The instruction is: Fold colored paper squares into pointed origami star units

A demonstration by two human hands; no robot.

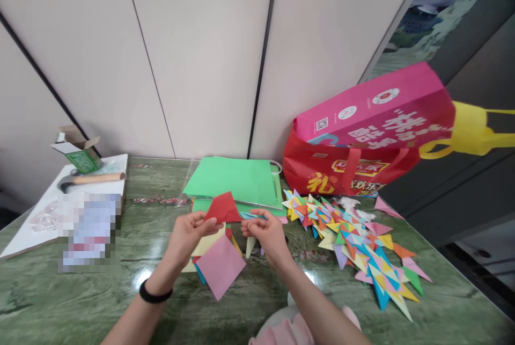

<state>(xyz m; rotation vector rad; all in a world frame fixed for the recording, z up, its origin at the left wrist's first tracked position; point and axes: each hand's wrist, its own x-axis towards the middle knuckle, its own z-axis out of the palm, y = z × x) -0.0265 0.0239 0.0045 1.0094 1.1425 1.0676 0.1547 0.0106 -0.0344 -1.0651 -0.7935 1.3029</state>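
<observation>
My left hand (189, 233) pinches the lower left part of a folded red sheet of paper (224, 207), raised above the table. My right hand (265, 231) has its thumb and fingers pressed together at the red paper's right corner. A light blue bit of paper (250, 215) shows by the right fingertips; whether it is held or lies behind them, I cannot tell. Below the hands, a pink square sheet (221, 267) rests on several coloured sheets. Behind stands a stack of green paper (235, 178).
Right of the hands lies a heap of folded colourful paper pieces (346, 227). A red gift bag (314, 168) with a pink box (362, 103) leans at the wall. At left, a white board (34, 232) bears a wooden-handled tool (100, 177) and a small green box (82, 160).
</observation>
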